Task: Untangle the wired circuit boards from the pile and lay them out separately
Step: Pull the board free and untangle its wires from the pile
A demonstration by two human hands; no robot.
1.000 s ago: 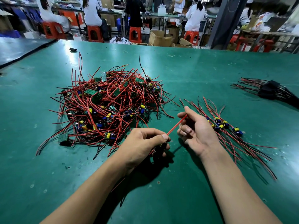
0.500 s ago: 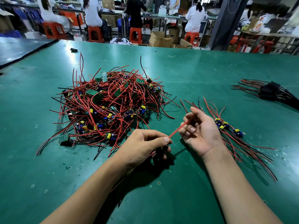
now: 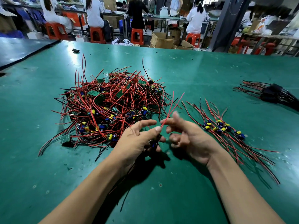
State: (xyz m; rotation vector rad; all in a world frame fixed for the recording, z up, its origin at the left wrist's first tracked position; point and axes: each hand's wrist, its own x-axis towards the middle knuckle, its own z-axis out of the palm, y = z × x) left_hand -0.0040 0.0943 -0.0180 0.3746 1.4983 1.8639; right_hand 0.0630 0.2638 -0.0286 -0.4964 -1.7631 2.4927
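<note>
Red wires (image 3: 171, 108), two, in left hand (image 3: 137, 140)

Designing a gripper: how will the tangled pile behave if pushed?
The tangled pile probably drags as one clump, its red wires interlocking. Likely light and springy: thin leads arch upward. Unlikely to roll.

Bright, even overhead light puts pale glare on the counter (image 3: 53, 50) at upper left. Soft shadows lie beneath the forearms. The right hand (image 3: 189, 135) is motion-blurred, and frame edges bow.
</note>
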